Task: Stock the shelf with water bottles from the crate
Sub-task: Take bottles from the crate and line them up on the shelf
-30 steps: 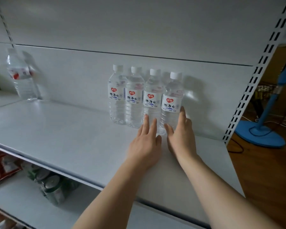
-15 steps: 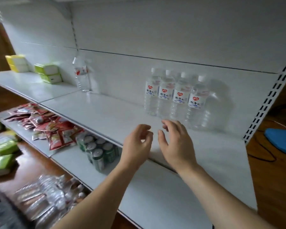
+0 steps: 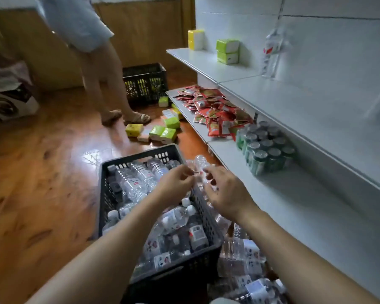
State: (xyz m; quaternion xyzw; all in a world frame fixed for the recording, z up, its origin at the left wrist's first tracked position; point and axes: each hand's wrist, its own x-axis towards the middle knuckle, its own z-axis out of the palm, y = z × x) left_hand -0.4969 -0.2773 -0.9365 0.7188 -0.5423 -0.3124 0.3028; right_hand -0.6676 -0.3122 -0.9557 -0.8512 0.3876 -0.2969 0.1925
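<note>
Both hands over the black crate (image 3: 110,194) of water bottles (image 3: 140,178) beside the shelf (image 3: 294,99).

The crate stands on the wooden floor (image 3: 42,172), heaped with clear bottles lying on their sides; more bottles (image 3: 239,255) lie outside it, by the lower shelf. The left hand (image 3: 176,183) hovers with fingers curled, apparently holding nothing. The right hand (image 3: 226,190) has fingers curled round a blurred bottle (image 3: 201,163) at the crate's far rim.

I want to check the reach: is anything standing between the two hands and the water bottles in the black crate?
Nothing visible does. The crate is open on top, and both the left hand and right hand hover just above the loose bottles, which lie uncovered.
</note>
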